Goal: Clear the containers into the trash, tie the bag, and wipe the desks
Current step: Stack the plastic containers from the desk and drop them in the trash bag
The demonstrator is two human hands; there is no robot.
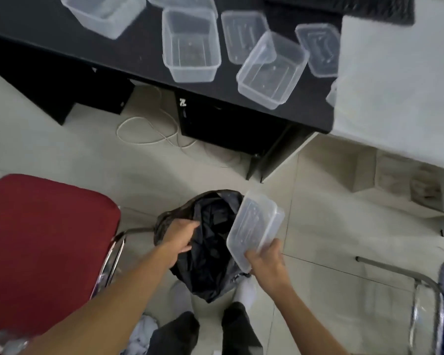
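In the head view, the bag (210,252) sits open on the floor at 6 o'clock, just in front of the person's feet. The left hand (180,239) has its fingers curled over the rim at the bag's 9 o'clock side, holding the mouth open. The right hand (264,262) is clamped on 1 short end of a clear container (254,226), which hangs tilted over the rim at the bag's 3 o'clock side, not yet let go. It looks empty. At 12 o'clock the black desk (144,55) carries at least 6 more clear containers (190,44) and lids, scattered near its front edge. 1 more is half hidden at the edge of the white desk (395,85) at 2 o'clock. A red chair (44,252) stands at 8 o'clock, just beside the bag. By my reading the task is early: clearing is under way, this piece is about to drop, and most of the pile is left on the desk. The bag is untied, and I see no sign of wiping. A pale cloth (144,329) lies by the feet at 7 o'clock, though blur leaves its use unclear.
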